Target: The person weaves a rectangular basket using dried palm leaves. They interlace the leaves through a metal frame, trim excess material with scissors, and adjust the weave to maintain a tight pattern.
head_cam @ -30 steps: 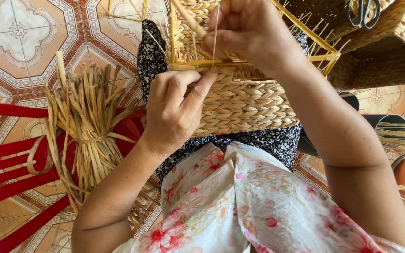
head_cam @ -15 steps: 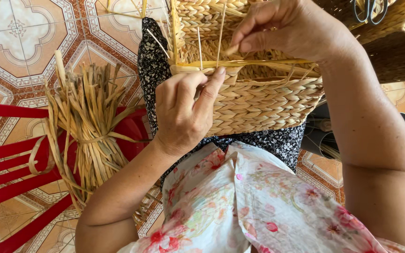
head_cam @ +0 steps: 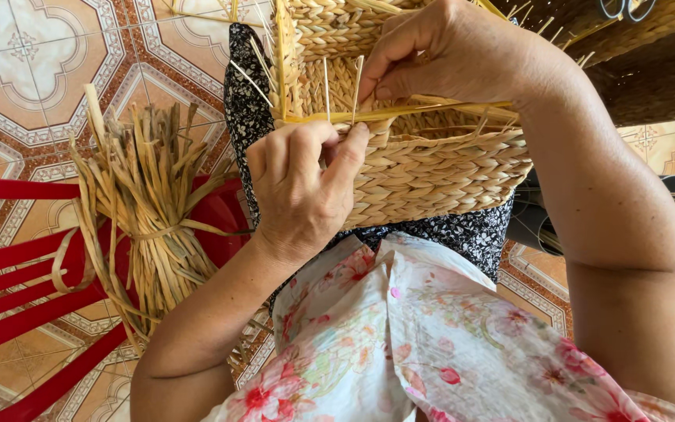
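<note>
One view, from your head: a patterned tile floor (head_cam: 25, 55), a red chair (head_cam: 17, 305) carrying a bundle of dried straw (head_cam: 146, 211). The half-woven basket (head_cam: 431, 168) rests on your lap. Your left hand (head_cam: 302, 187) pinches a strand at its rim; your right hand (head_cam: 451, 51) grips a yellow strip (head_cam: 400, 112) above.
</note>
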